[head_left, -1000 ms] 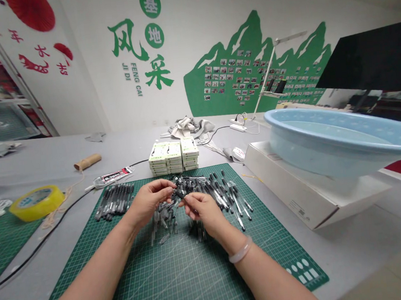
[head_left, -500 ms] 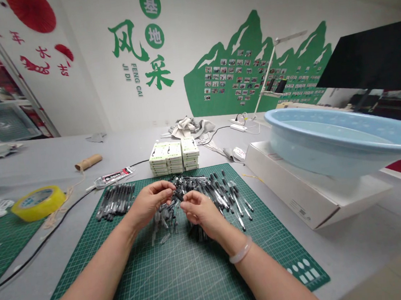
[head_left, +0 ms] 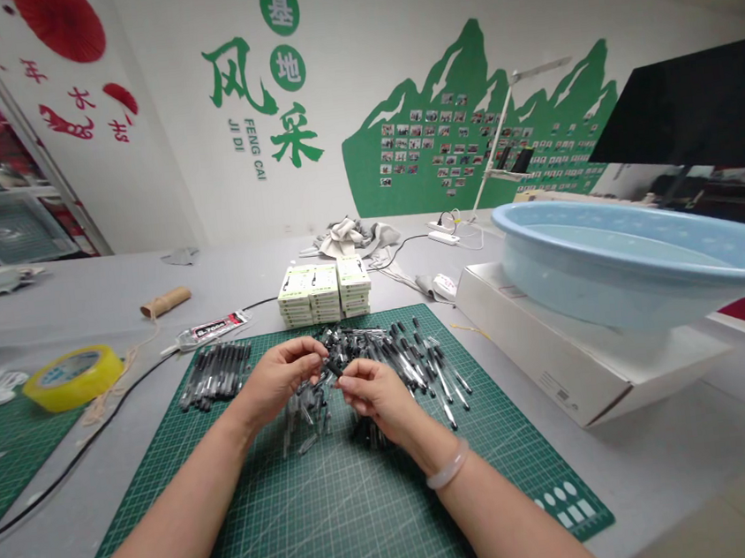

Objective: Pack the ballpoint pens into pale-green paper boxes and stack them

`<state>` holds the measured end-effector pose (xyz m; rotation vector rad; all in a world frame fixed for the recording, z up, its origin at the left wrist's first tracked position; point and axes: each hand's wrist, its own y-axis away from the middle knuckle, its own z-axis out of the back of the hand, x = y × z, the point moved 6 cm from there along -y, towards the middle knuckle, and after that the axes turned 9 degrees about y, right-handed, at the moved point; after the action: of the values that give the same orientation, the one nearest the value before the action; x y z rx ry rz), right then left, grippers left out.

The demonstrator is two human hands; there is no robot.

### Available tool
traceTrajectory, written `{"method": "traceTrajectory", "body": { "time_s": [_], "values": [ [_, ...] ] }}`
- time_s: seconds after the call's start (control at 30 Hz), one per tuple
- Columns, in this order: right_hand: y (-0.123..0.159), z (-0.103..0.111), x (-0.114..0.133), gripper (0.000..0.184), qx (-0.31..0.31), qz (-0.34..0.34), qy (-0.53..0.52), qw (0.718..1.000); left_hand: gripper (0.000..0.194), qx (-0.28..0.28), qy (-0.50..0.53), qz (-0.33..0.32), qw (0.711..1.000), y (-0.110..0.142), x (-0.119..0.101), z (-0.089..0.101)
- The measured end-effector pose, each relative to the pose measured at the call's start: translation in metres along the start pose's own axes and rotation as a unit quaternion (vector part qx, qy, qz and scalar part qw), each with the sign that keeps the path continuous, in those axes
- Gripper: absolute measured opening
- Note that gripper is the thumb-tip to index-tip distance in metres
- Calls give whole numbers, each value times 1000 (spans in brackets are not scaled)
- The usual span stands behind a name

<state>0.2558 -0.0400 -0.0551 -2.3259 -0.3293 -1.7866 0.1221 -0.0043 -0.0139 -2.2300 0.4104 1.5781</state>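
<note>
My right hand (head_left: 375, 396) pinches a short black pen part (head_left: 333, 368) between thumb and fingertips. Close beside it, my left hand (head_left: 286, 375) is also closed in a pinch at the other end of that part; whatever lies between its fingertips is too small to make out. Behind and right of the hands spreads a loose heap of clear pens with black ends (head_left: 408, 360). Small clear and black pen pieces (head_left: 307, 415) lie below the fingers. Left of my left hand, a neat row of black-and-clear pens (head_left: 215, 375) rests on the green cutting mat (head_left: 317, 515).
Stacked small boxes (head_left: 311, 294) stand at the mat's back edge. At right, a blue basin (head_left: 611, 272) sits on a white carton (head_left: 541, 359). Yellow tape (head_left: 73, 379), a printed packet (head_left: 214, 329) and a black cable (head_left: 89, 440) lie at left. Crumpled cloth (head_left: 355, 238) is behind.
The hands stay almost in place. The black part between the fingertips now shows more clearly, slightly turned.
</note>
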Motion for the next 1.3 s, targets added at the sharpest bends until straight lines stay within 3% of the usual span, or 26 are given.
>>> {"method": "traceTrajectory", "body": {
  "time_s": [0.23, 0.37, 0.53, 0.6, 0.7, 0.8, 0.87, 0.93, 1.0, 1.1, 1.3],
  "values": [
    [1, -8, 1, 28, 71, -15, -25, 997, 16, -7, 11, 1, 1000, 1, 0, -1],
    [0, -6, 2, 31, 41, -10, -65, 997, 32, -28, 13, 12, 999, 1, 13, -14],
    [0, -7, 3, 34, 33, -5, -52, 998, 20, -37, -29, -16, 999, -4, 20, -29],
    [1, -9, 0, 34, 40, -11, -27, 999, 26, -69, -16, -25, 997, -7, 11, -17],
    [1, -8, -6, 30, 18, -30, 19, 999, 38, -172, -39, -63, 982, -6, -16, 35],
    [-2, 1, -9, 27, -41, -29, 54, 997, 42, -319, -210, -62, 922, 8, -40, 110],
    [-3, 6, -10, 24, -69, -20, 68, 995, 39, -394, -401, 0, 827, 19, -47, 151],
    [-4, 9, -10, 21, -82, -15, 79, 993, 34, -384, -555, 70, 735, 23, -45, 172],
    [-4, 10, -10, 19, -85, -12, 88, 992, 34, -347, -636, 107, 681, 22, -36, 177],
    [-3, 11, -9, 17, -88, -12, 95, 992, 37, -319, -685, 119, 644, 18, -26, 169],
    [-3, 13, -5, 16, -103, -5, 102, 989, 37, -315, -711, 102, 621, 13, -22, 158]
  ]
}}
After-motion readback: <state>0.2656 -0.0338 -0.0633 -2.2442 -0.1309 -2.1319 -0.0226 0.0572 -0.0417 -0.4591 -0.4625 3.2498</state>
